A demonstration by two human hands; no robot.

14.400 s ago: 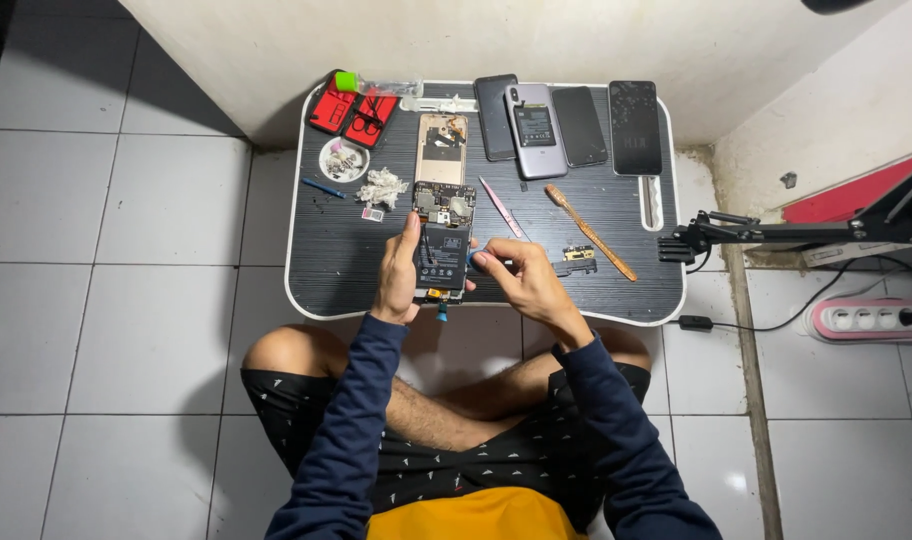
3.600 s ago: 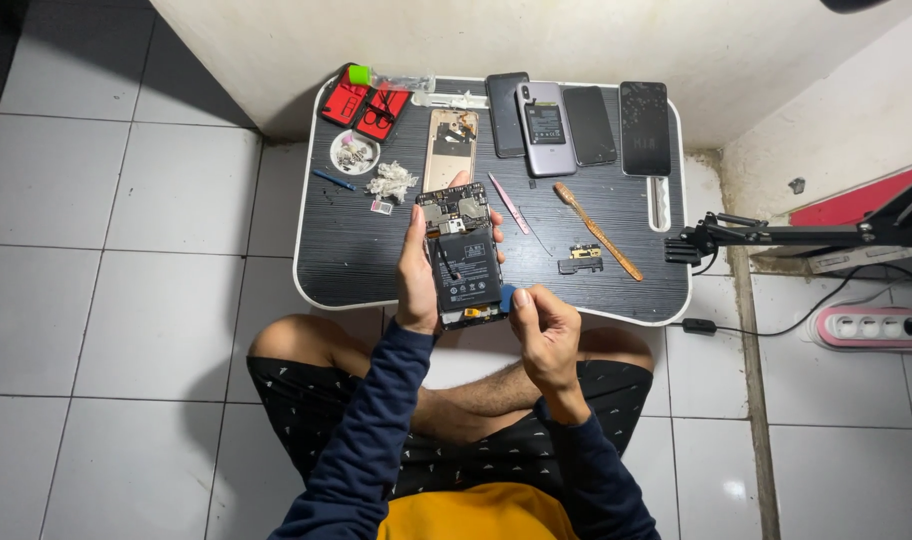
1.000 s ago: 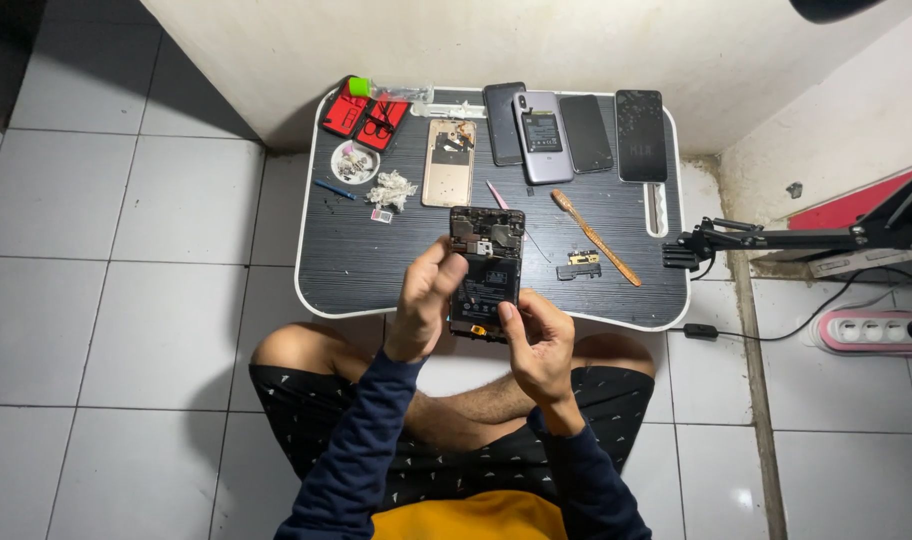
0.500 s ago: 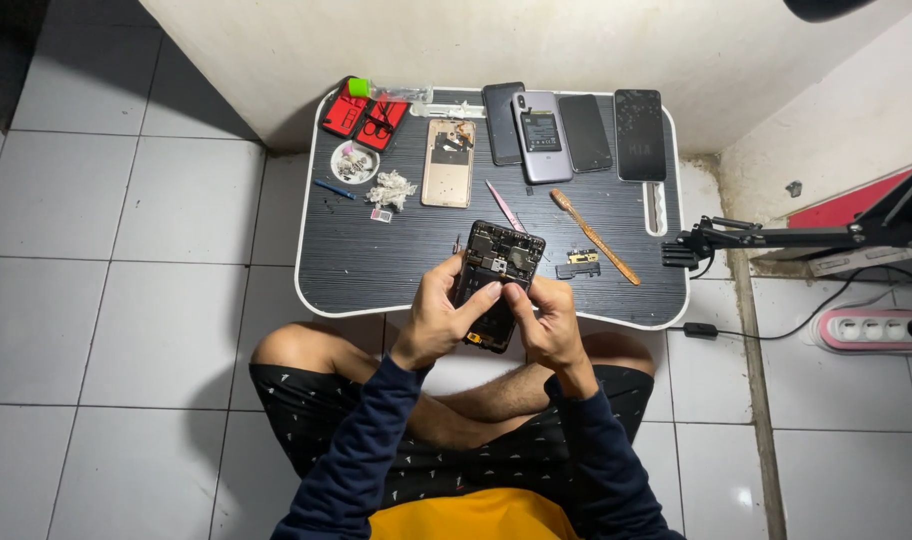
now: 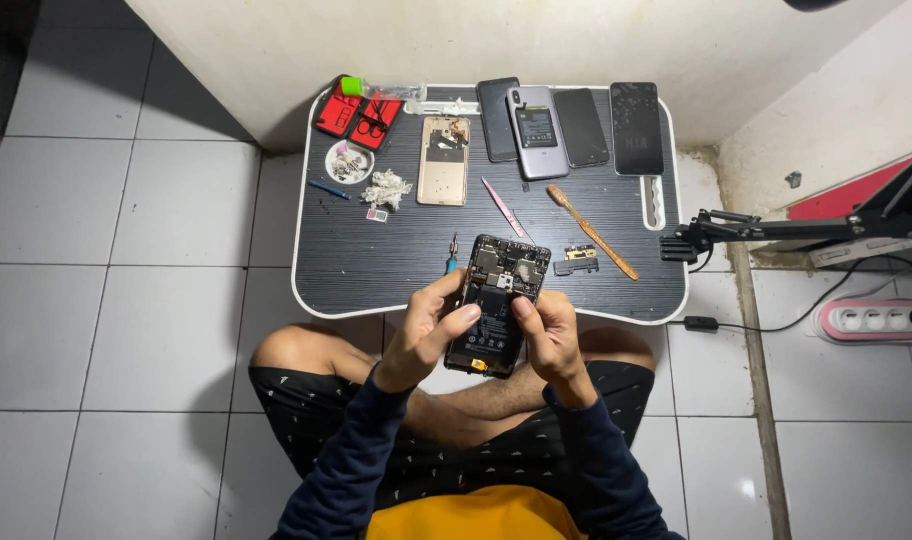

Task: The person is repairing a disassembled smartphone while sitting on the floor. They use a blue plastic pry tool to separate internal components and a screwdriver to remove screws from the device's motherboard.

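I hold an opened black phone (image 5: 498, 305) with its circuit board and battery showing, above the near edge of the black lap table (image 5: 376, 270). My left hand (image 5: 428, 330) grips its left side, thumb laid across the battery. On the right side, my right hand (image 5: 548, 335) clasps it, with the thumb pressing near the board. A small blue-handled screwdriver (image 5: 453, 254) lies on the table just beyond my left fingers.
Further back lie a gold phone back (image 5: 444, 174), several dark phones (image 5: 566, 126), pink tweezers (image 5: 504, 207), a wooden tool (image 5: 592, 232), a small metal part (image 5: 576, 260), a red tool case (image 5: 356, 112), a small dish (image 5: 349, 161). A black clamp arm (image 5: 776, 228) and power strip (image 5: 871, 318) sit at right.
Both hands have drawn the opened phone slightly nearer to me and tilted it; my right hand has moved up onto its right side. The screwdriver now lies on the table.
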